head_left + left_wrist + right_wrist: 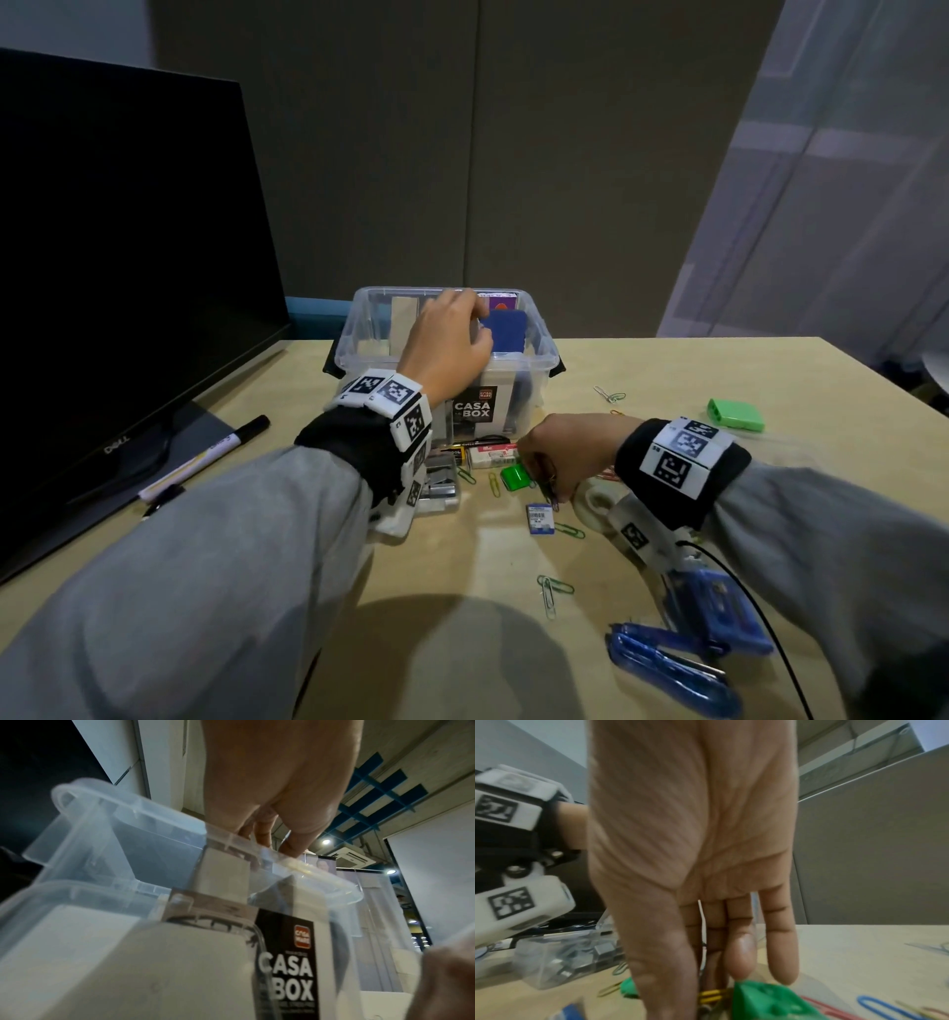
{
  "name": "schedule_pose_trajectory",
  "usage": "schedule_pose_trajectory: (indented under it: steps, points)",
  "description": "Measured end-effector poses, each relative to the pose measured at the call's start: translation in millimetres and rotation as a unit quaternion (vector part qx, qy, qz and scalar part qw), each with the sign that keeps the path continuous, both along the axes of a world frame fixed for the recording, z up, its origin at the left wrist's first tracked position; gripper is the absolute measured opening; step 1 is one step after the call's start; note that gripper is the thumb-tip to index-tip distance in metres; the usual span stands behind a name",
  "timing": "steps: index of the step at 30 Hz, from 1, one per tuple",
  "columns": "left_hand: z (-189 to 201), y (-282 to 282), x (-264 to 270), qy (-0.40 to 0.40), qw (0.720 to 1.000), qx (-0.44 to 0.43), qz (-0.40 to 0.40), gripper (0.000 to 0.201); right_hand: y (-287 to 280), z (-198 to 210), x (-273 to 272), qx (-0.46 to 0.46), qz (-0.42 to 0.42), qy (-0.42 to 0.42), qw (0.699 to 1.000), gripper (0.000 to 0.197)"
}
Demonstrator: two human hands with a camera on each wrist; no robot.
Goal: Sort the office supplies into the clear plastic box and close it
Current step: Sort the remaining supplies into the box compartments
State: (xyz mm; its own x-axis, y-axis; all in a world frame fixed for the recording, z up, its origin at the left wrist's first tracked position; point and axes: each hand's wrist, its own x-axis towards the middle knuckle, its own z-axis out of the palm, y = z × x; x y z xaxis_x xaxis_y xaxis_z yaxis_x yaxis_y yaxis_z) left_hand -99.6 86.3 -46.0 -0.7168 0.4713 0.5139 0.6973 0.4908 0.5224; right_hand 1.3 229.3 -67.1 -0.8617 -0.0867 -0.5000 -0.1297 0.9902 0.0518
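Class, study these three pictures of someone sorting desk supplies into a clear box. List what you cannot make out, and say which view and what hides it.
1. Head view: what the left hand touches inside the clear box; the hand covers it.
2. Left wrist view: the box's contents; blurred by its cloudy wall.
3. Right wrist view: what the right hand pinches beside the green sharpener; blurred, cut by the bottom edge.
4. Head view: the small barcode label; print too small.
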Motion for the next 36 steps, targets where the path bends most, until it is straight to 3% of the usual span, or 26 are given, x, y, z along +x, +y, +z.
schedule_pose_trajectory:
  steps: [7, 16, 24, 29, 36]
  points:
    - [4, -7, 30, 0.060, 0.997, 0.015, -0.043, 0.016, 4, 0, 2, -0.007, -0.009, -0.007, 1.000, 0.035]
    - [-4, -17, 43, 0.038, 0.997, 0.000, -0.060, 0.011, 11, -6, 9, 0.007, 0.031, 0.059, 0.998, 0.025]
    - [-5, -25, 48, 0.050, 0.996, -0.029, -0.074, 0.010, 15, -4, 12, -0.009, 0.008, 0.017, 1.000, 0.033]
    - [-7, -27, 53, 0.047, 0.994, -0.028, -0.093, 0.007, 11, -6, 12, -0.013, 0.019, 0.029, 0.999, 0.022]
    - [-7, -23, 66, -0.007, 0.986, -0.063, -0.156, 0.010, 19, 13, 15, -0.174, -0.027, 0.040, 0.984, 0.011]
